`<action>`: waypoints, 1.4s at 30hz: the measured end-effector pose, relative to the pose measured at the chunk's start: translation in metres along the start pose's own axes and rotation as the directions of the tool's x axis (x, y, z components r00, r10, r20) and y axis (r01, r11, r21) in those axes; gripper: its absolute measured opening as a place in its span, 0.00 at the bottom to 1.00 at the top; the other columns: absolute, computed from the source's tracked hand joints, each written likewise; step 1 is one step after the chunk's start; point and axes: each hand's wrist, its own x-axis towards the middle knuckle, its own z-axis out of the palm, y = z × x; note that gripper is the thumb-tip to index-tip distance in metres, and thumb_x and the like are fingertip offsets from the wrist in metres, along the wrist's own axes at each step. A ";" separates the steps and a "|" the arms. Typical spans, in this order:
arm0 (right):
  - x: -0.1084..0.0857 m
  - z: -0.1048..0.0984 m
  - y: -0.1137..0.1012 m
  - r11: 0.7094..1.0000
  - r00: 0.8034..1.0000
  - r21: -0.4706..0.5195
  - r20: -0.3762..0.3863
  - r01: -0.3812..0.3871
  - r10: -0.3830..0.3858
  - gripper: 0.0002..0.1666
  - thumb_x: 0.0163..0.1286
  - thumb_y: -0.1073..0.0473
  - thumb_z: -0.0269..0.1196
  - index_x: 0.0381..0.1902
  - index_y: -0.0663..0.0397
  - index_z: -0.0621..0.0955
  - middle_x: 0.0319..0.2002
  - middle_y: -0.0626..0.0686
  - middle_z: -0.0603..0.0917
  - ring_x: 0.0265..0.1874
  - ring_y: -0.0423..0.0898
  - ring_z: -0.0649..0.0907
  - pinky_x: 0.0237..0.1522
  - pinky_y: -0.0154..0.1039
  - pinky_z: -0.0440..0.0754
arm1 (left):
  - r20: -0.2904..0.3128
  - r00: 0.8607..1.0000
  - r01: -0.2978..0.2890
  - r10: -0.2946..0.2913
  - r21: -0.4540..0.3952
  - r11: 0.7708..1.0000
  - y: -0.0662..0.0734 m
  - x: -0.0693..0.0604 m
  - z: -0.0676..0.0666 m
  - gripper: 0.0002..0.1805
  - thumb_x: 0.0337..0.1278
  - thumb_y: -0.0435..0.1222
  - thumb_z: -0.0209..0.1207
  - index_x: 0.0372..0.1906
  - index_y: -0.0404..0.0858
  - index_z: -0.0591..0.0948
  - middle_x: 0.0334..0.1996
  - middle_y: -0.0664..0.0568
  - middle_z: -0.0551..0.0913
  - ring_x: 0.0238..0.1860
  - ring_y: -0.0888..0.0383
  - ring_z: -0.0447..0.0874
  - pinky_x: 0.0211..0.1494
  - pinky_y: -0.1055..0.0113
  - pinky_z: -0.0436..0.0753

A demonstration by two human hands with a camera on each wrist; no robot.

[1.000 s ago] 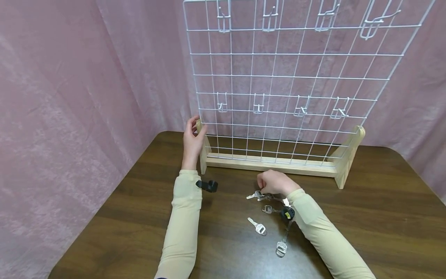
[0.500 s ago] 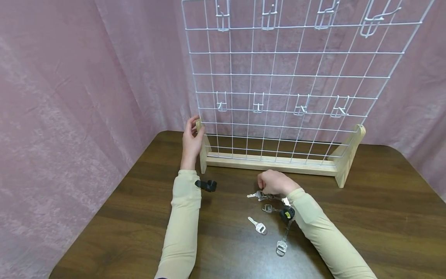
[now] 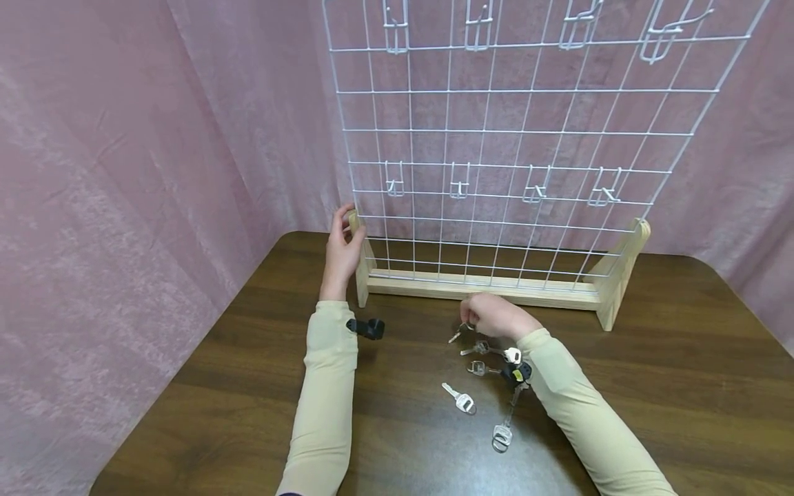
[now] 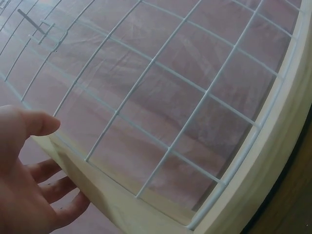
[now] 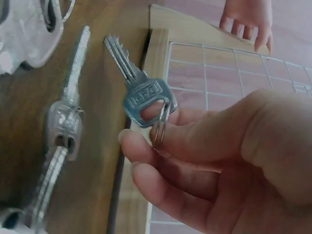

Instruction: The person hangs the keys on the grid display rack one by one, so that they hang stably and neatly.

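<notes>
My right hand (image 3: 498, 317) pinches a silver key (image 5: 146, 100) by its small split ring, and the key hangs just above the table. In the right wrist view its toothed blade points up and away from the fingers. My left hand (image 3: 342, 255) grips the wooden upright at the left end of a wire grid rack (image 3: 490, 284), thumb in front and fingers behind, as the left wrist view (image 4: 29, 180) shows. Below the right hand lie several more silver keys with rings, among them a loose key (image 3: 460, 398) and another key (image 3: 502, 435) nearer the front.
White wire hooks (image 3: 459, 189) hang on the grid in two rows, upper and lower. The right wooden upright (image 3: 623, 275) stands on the brown table (image 3: 217, 406). A pink curtain (image 3: 155, 172) hangs behind.
My right hand has lifted slightly from the pile, bringing one key up by its ring. The left hand stays on the upright.
</notes>
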 end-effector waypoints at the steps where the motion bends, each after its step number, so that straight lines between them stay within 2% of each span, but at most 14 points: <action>1: 0.000 -0.001 0.000 1.000 1.000 -0.002 -0.020 0.008 -0.008 0.15 0.51 0.78 0.52 0.27 0.58 0.81 0.28 0.51 0.81 0.30 0.44 0.78 0.38 0.40 0.79 | 0.004 1.000 0.002 -0.002 0.002 1.000 0.000 0.000 0.000 0.26 0.66 0.33 0.52 0.67 0.51 0.66 0.60 0.41 0.73 0.58 0.44 0.73 0.56 0.52 0.76; 6: -0.002 -0.006 0.001 1.000 0.998 0.016 -0.063 -0.012 0.013 0.09 0.58 0.75 0.55 0.28 0.57 0.78 0.27 0.50 0.79 0.27 0.42 0.76 0.35 0.39 0.77 | 0.019 1.000 -0.001 0.001 0.012 1.000 0.000 -0.001 0.000 0.26 0.67 0.34 0.52 0.68 0.51 0.65 0.61 0.40 0.72 0.59 0.43 0.74 0.56 0.49 0.77; 12: -0.002 -0.012 0.000 0.991 0.993 0.087 -0.056 -0.098 0.103 0.07 0.68 0.69 0.52 0.32 0.56 0.76 0.24 0.50 0.81 0.21 0.38 0.79 0.25 0.34 0.74 | 0.008 1.000 -0.027 0.027 0.024 0.999 0.000 -0.002 -0.001 0.26 0.66 0.34 0.52 0.66 0.53 0.66 0.59 0.40 0.74 0.56 0.44 0.75 0.55 0.52 0.78; 16: -0.001 -0.014 0.001 0.992 0.984 0.070 -0.134 -0.109 0.117 0.06 0.67 0.69 0.53 0.32 0.55 0.75 0.21 0.48 0.81 0.20 0.38 0.78 0.24 0.34 0.70 | 0.022 1.000 -0.020 0.019 0.023 1.000 0.000 -0.002 -0.001 0.26 0.66 0.34 0.52 0.67 0.53 0.66 0.60 0.39 0.73 0.58 0.43 0.74 0.56 0.51 0.77; 20: -0.001 -0.018 0.002 0.990 0.972 0.106 -0.206 -0.091 0.112 0.05 0.66 0.71 0.54 0.34 0.57 0.76 0.23 0.50 0.81 0.22 0.40 0.79 0.27 0.37 0.73 | 0.055 0.998 0.003 -0.004 0.022 1.000 0.001 0.000 -0.003 0.28 0.67 0.33 0.52 0.70 0.50 0.63 0.63 0.37 0.71 0.61 0.41 0.72 0.59 0.48 0.75; 22: -0.001 -0.022 0.002 0.985 0.966 0.147 -0.228 -0.086 0.119 0.06 0.65 0.72 0.54 0.36 0.59 0.77 0.26 0.53 0.82 0.25 0.43 0.80 0.31 0.39 0.76 | 0.070 0.997 0.011 -0.012 0.015 1.000 0.005 -0.001 -0.005 0.29 0.67 0.32 0.51 0.71 0.49 0.62 0.63 0.36 0.70 0.61 0.40 0.72 0.59 0.48 0.74; 27: -0.004 -0.033 -0.002 0.970 0.944 0.229 -0.294 -0.081 0.148 0.05 0.66 0.71 0.57 0.38 0.60 0.79 0.33 0.56 0.85 0.34 0.49 0.83 0.39 0.44 0.79 | 0.109 0.994 0.032 -0.034 0.015 0.999 0.027 -0.012 -0.009 0.30 0.66 0.30 0.50 0.72 0.43 0.60 0.64 0.33 0.69 0.62 0.37 0.70 0.59 0.48 0.74; 29: -0.005 -0.037 -0.004 0.951 0.936 0.299 -0.306 -0.080 0.175 0.06 0.67 0.70 0.58 0.40 0.60 0.79 0.36 0.58 0.85 0.37 0.51 0.84 0.39 0.42 0.80 | 0.114 0.993 0.040 -0.042 0.024 0.999 0.034 -0.016 -0.009 0.30 0.66 0.29 0.50 0.72 0.42 0.60 0.64 0.32 0.68 0.62 0.38 0.70 0.58 0.49 0.75; 31: -0.007 -0.042 -0.007 0.918 0.928 0.389 -0.307 -0.079 0.211 0.07 0.67 0.70 0.59 0.43 0.61 0.79 0.39 0.59 0.85 0.40 0.52 0.84 0.40 0.38 0.81 | 0.114 0.992 0.046 -0.048 0.021 0.999 0.035 -0.017 -0.009 0.29 0.66 0.29 0.50 0.71 0.41 0.60 0.64 0.32 0.68 0.62 0.37 0.70 0.58 0.48 0.75; 34: -0.008 -0.047 -0.011 0.865 0.908 0.496 -0.325 -0.073 0.264 0.10 0.66 0.71 0.59 0.45 0.62 0.79 0.41 0.61 0.84 0.41 0.52 0.83 0.41 0.33 0.81 | 0.107 0.993 0.046 -0.047 0.016 0.999 0.035 -0.017 -0.009 0.29 0.66 0.28 0.49 0.71 0.41 0.60 0.64 0.31 0.68 0.61 0.37 0.70 0.58 0.48 0.74; 36: -0.009 -0.050 -0.014 0.852 0.890 0.520 -0.357 -0.065 0.285 0.10 0.66 0.71 0.60 0.45 0.62 0.79 0.41 0.61 0.84 0.41 0.52 0.84 0.42 0.31 0.80 | 0.104 0.994 0.042 -0.042 0.003 0.999 0.028 -0.013 -0.008 0.29 0.66 0.28 0.50 0.71 0.42 0.60 0.64 0.31 0.68 0.61 0.36 0.70 0.59 0.47 0.74; 38: -0.010 -0.053 -0.017 0.859 0.868 0.509 -0.404 -0.050 0.290 0.09 0.66 0.72 0.60 0.44 0.62 0.79 0.41 0.61 0.85 0.40 0.52 0.84 0.42 0.30 0.80 | 0.097 0.994 0.040 -0.040 0.003 0.999 0.020 -0.009 -0.007 0.29 0.66 0.30 0.51 0.71 0.44 0.61 0.64 0.32 0.69 0.61 0.38 0.70 0.59 0.48 0.73; 42: -0.011 -0.057 -0.021 0.898 0.815 0.439 -0.522 0.002 0.254 0.08 0.64 0.72 0.62 0.41 0.60 0.81 0.39 0.59 0.86 0.38 0.50 0.86 0.41 0.28 0.79 | 0.081 0.996 0.028 -0.029 0.011 1.000 0.005 0.000 -0.005 0.30 0.67 0.32 0.51 0.71 0.49 0.61 0.64 0.35 0.69 0.60 0.39 0.71 0.58 0.49 0.74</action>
